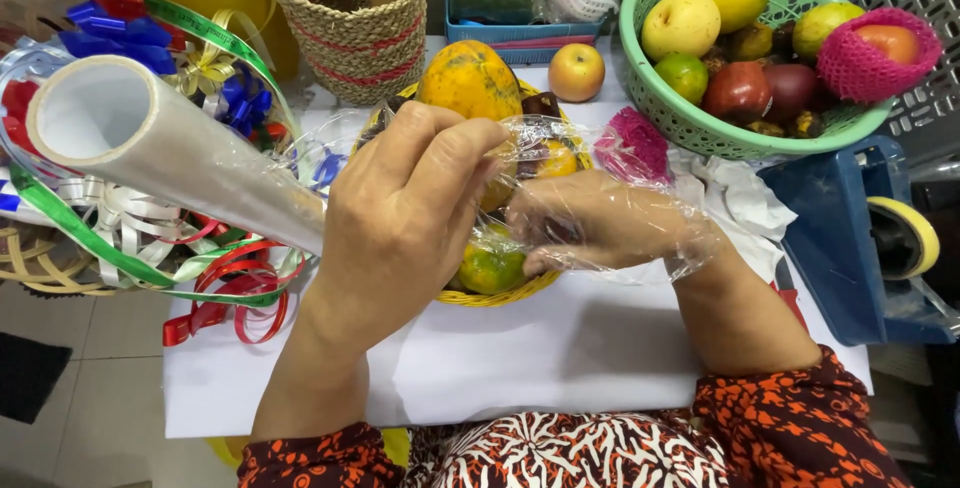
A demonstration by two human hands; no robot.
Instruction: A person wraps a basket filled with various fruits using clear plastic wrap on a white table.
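A yellow wicker basket [490,298] of fruit stands on the white table, holding a papaya [470,78] and a green citrus [490,268]. My left hand [400,218] grips the end of a roll of clear cling film [150,138] that points up and to the left. A sheet of film [590,153] stretches from it over the basket. My right hand [600,223] lies under that film, fingers curled, pressing it against the basket's right side. A pink foam-netted fruit [635,143] sits at the basket's right edge.
A green plastic basket [665,108] of mixed fruit stands at the back right. A woven basket [350,18] is behind; an apple [576,71] lies loose. Coloured ribbons and bows [200,248] pile on the left. A blue tape dispenser [850,238] sits at the right.
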